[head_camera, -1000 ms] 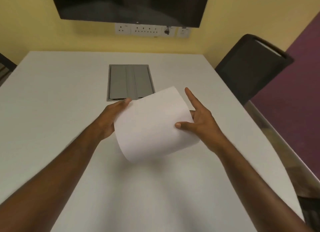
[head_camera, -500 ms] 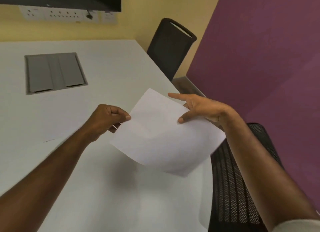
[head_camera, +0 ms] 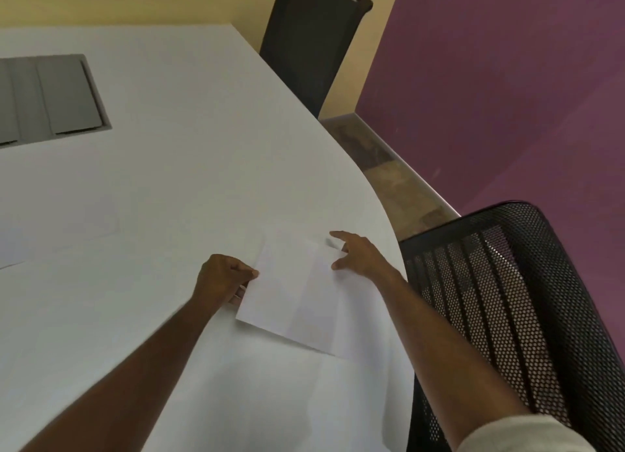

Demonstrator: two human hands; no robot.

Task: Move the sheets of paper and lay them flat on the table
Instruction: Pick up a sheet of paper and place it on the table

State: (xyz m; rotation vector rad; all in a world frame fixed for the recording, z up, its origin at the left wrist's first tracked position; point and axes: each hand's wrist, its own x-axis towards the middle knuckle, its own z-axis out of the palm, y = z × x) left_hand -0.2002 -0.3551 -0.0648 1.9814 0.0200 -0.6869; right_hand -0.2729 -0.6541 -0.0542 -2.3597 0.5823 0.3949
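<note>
A white sheet of paper [head_camera: 297, 299] is low over the white table [head_camera: 189, 167], close to its curved right edge. My left hand [head_camera: 220, 277] pinches the sheet's left edge with closed fingers. My right hand [head_camera: 358, 255] holds its far right corner, thumb on top and index finger stretched out. Whether the sheet touches the table all over I cannot tell. A second sheet [head_camera: 61, 235] lies flat on the table far to the left. Another sheet [head_camera: 355, 401] lies nearer me, under the held one's near corner, at the table edge.
A grey hatch panel [head_camera: 50, 96] is set into the table at the far left. A black mesh chair [head_camera: 524, 299] stands right beside the table edge by my right arm. A dark chair [head_camera: 311, 46] stands at the far side, in front of the purple wall [head_camera: 490, 96].
My view has swung to the right. Both hands carried the sheet from mid-air over the table's middle to the right edge and lowered it toward the surface.
</note>
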